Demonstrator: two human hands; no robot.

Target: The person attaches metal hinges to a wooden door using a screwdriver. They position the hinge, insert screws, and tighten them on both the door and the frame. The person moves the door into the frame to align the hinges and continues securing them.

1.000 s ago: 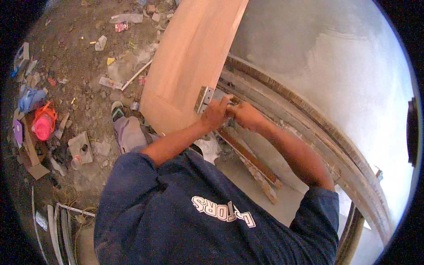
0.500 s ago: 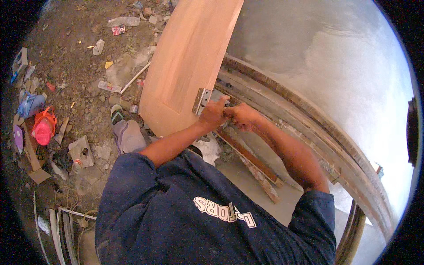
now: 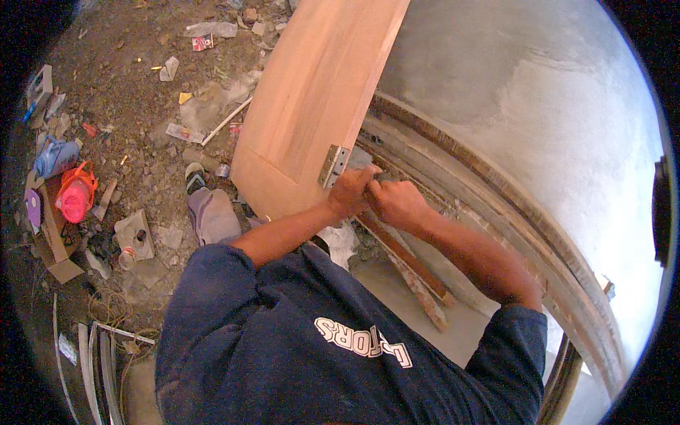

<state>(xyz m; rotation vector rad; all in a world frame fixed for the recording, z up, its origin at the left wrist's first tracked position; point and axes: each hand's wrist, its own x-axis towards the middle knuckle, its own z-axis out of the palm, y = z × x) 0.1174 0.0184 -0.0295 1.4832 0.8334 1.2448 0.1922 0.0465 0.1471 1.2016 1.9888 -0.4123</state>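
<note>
A pale wooden door panel stands in front of me, slanting from the lower middle up to the top. Near its lower right edge sits a metal hinge with screw holes. Just right of the hinge, my left hand is closed, its fingers curled toward the door edge. My right hand is closed in a fist against it. A small dark part shows between the two hands, but the fingers hide what it is.
Long timber pieces curve along the grey wall on the right. Two wooden strips lie below my hands. Rubble-strewn ground spreads left, with a blue jug, a pink-orange container and cardboard.
The view has shifted slightly, so the door and ground sit farther right. My right hand has turned and curled tighter beside the left, which stays near the hinge.
</note>
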